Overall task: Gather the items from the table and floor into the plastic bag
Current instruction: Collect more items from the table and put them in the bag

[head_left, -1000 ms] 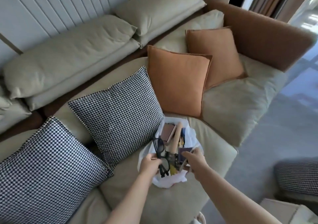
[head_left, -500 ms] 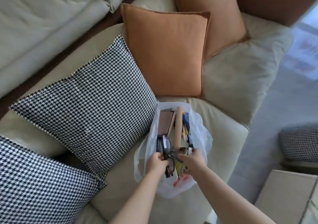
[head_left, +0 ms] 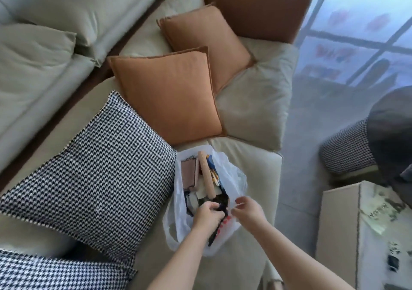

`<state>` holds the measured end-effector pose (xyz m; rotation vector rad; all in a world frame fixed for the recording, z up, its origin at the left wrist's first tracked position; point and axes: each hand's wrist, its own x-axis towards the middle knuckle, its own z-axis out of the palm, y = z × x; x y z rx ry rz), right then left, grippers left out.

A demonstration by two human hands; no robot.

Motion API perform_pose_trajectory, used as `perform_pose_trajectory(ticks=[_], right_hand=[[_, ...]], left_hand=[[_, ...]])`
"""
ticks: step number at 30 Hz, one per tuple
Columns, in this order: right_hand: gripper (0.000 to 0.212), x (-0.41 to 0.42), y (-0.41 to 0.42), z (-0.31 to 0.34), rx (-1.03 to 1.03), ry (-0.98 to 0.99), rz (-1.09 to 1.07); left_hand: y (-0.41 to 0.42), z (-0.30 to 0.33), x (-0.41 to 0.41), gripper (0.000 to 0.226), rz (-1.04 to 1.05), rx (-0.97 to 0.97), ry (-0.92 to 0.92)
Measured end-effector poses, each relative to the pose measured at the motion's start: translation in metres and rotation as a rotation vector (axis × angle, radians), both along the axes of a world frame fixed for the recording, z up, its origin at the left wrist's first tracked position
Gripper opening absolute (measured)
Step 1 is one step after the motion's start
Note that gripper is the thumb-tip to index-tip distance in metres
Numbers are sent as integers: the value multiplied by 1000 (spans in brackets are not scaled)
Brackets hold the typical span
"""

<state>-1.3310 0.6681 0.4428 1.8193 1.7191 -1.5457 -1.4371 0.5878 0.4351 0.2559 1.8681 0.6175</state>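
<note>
Reaching down over the sofa's front edge, the left hand has its fingers curled around a dark item, blurred, at the mouth of the white plastic bag, which lies on the beige sofa seat cushion. The right hand is just beside it, thumb and fingers closed in a pinch on the bag's thin right rim. The two hands are near each other but not touching.

Inside the bag, past the hands, a light wooden rolling pin lies lengthwise, with a pinkish-brown flat case to its left and blue and yellow items, too small to name, to its right. Red print shows on the bag's near side, under the left wrist.

Touching the bag's left side is a black-and-white houndstooth cushion; a second one sits at the near left corner. Beyond the bag an orange cushion leans on the seat, with another orange cushion behind it. To the right, off the sofa, stands a cardboard box on the grey floor, and farther back a houndstooth stool.
</note>
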Motion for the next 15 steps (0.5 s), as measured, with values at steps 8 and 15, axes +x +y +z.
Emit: perform_pose_trajectory(ticks=[8,15], right_hand=[[23,96,8,26,219,-148,60],[27,221,-3,31,305,-252,-104]], left_hand=[[48,14,76,31,-541,48,181],[76,28,192,29,-997,182,337]])
